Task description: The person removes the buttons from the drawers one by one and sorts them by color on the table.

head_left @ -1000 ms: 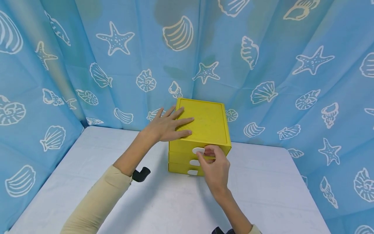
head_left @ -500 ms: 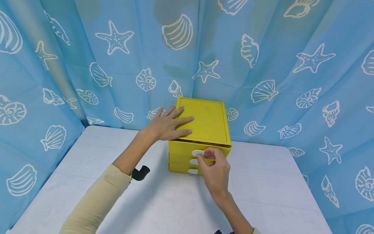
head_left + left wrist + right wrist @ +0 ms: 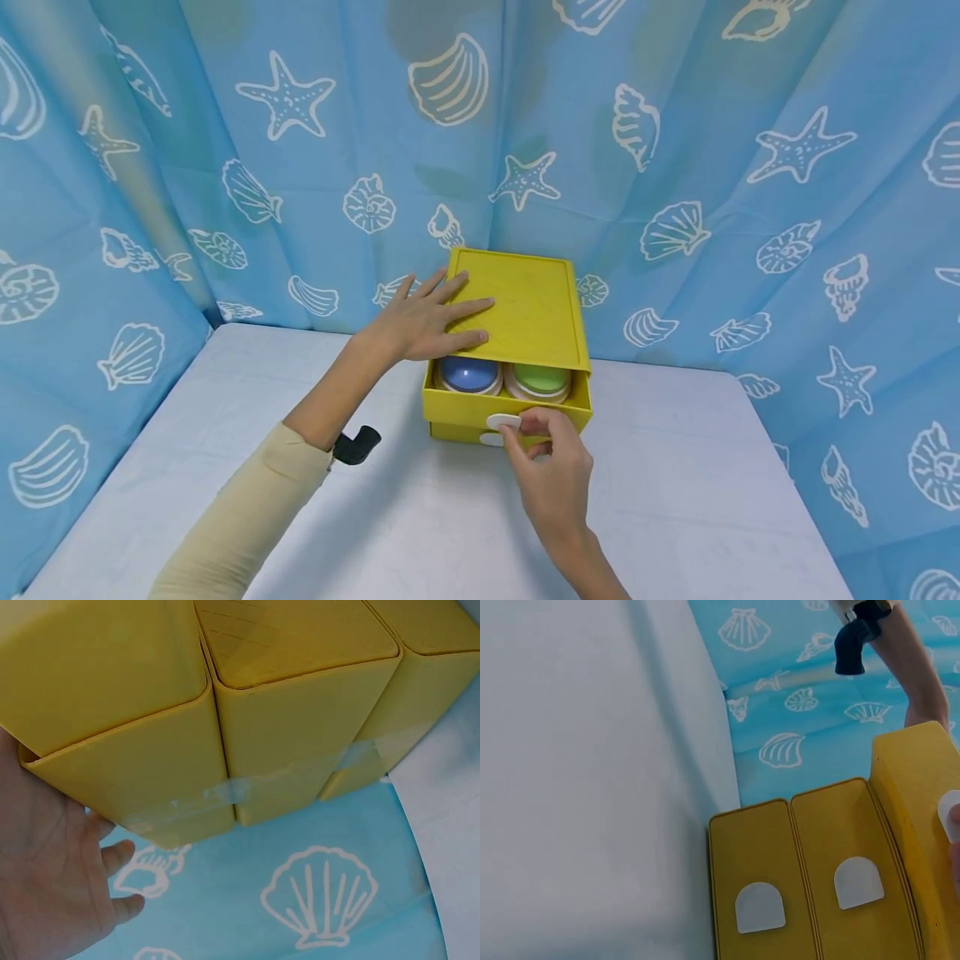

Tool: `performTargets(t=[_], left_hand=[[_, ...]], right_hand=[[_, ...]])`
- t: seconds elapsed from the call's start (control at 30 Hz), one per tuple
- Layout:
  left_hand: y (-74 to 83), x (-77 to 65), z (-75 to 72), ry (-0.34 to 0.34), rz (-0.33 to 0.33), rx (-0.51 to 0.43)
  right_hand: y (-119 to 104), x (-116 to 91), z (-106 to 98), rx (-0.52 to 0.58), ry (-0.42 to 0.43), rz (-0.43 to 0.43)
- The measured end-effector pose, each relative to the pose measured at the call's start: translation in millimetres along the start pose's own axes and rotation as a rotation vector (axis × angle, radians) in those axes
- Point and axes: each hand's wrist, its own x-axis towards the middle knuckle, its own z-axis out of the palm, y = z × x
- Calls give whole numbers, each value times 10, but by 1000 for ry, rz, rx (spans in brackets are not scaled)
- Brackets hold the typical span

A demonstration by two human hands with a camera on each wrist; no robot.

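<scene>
A yellow drawer box (image 3: 525, 308) stands on the white cloth with its top drawer (image 3: 453, 406) partly pulled out. My left hand (image 3: 422, 323) rests on the box's top left edge with fingers spread. In the left wrist view that hand (image 3: 52, 870) lies against the box's side. The thumb and fingers of my right hand (image 3: 557, 471) pinch the white pull tab (image 3: 501, 422) of the top drawer. Inside sit two round objects, one with a blue top (image 3: 468, 375) and one with a green top (image 3: 542, 379). The drawer's rear is hidden under the box's top.
Two lower drawers, the middle one (image 3: 836, 814) and the bottom one (image 3: 742, 847), are closed, each with a white tab. A blue curtain (image 3: 300, 200) with shells and starfish hangs behind the white-covered table (image 3: 675, 500). Clear tape runs across the box's side.
The top drawer has slid out toward me, pulled by my right hand, and the blue and green tops have come into sight. My left hand has stayed on the box.
</scene>
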Motion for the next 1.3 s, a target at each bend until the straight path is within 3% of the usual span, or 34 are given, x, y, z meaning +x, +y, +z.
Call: performTargets(t=[0.43, 0.63, 0.77, 1.3], left_hand=[[-7, -7, -1, -4, 2, -27], [-8, -3, 3, 2, 6, -28], [-5, -4, 2, 4, 6, -33], [-14, 2, 7, 2, 15, -45]], right_hand=[[-179, -258, -153, -7, -25, 49], [-247, -360, -207, -9, -7, 24], [-294, -414, -238, -12, 8, 2], [-386, -549, -303, -47, 6, 64]])
